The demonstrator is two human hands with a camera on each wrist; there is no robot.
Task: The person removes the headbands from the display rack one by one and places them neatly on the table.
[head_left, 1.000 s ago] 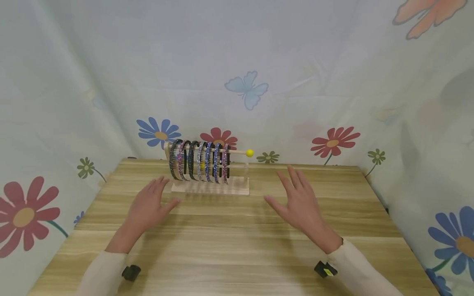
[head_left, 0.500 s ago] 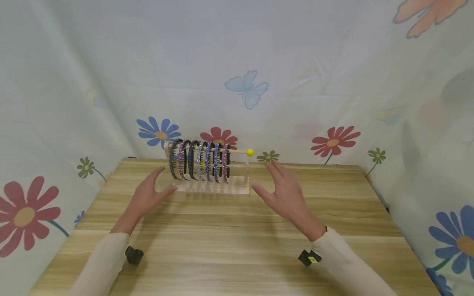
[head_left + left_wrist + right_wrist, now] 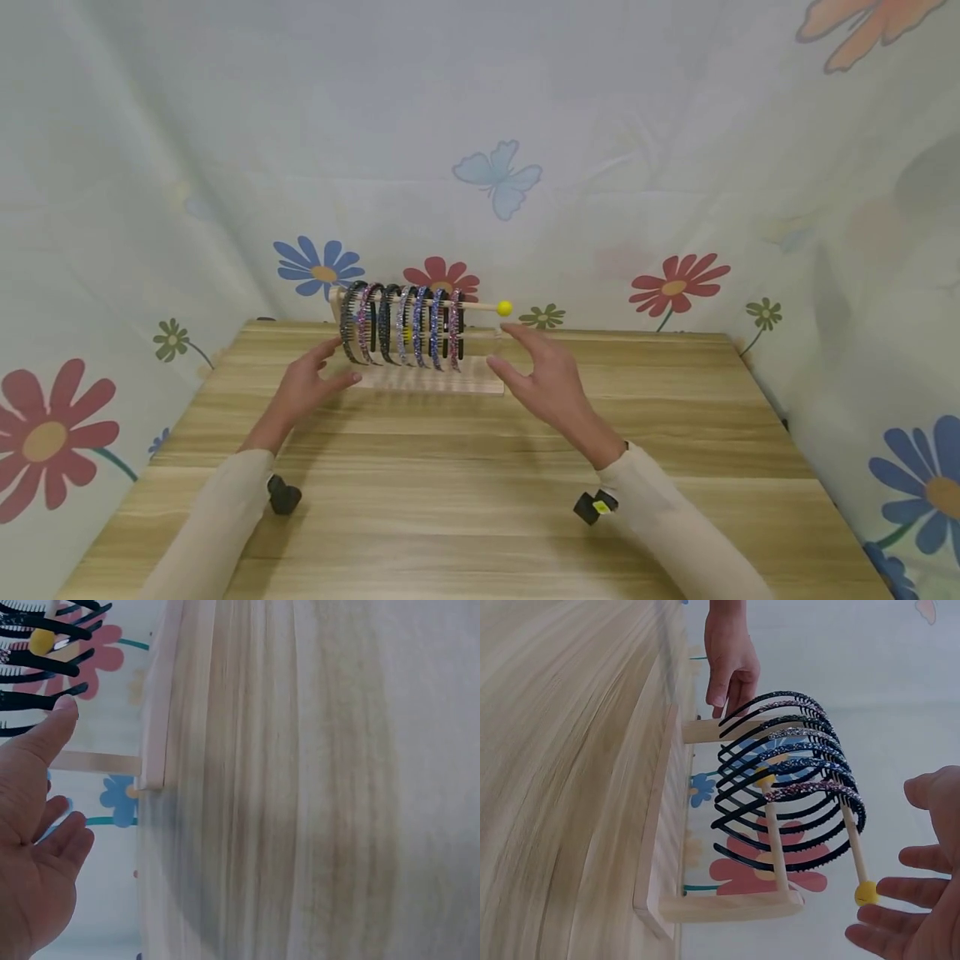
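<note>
A wooden headband rack (image 3: 483,379) stands at the back of the table, with several glittery toothed headbands (image 3: 810,787) hanging on its rods in black, pink, silver and blue. My left hand (image 3: 300,392) is at the rack's left end, fingers relaxed and thumb apart; in the left wrist view its thumb overlaps a headband's black tip (image 3: 73,690). At the other end, my right hand (image 3: 551,379) reaches with spread fingers toward the post (image 3: 731,906). Its fingers lie close to the yellow ball (image 3: 866,892) on the upper rod's end. Neither hand grips anything.
The wood-grain table (image 3: 450,500) extends in front of the rack. Behind and at both sides hangs a pale cloth (image 3: 637,125) printed with flowers and butterflies. Small black cameras (image 3: 284,496) sit at both wrists.
Both hands have moved in toward the rack's ends, the right one leftward and the left one slightly forward and right. The rack and headbands have stayed in place.
</note>
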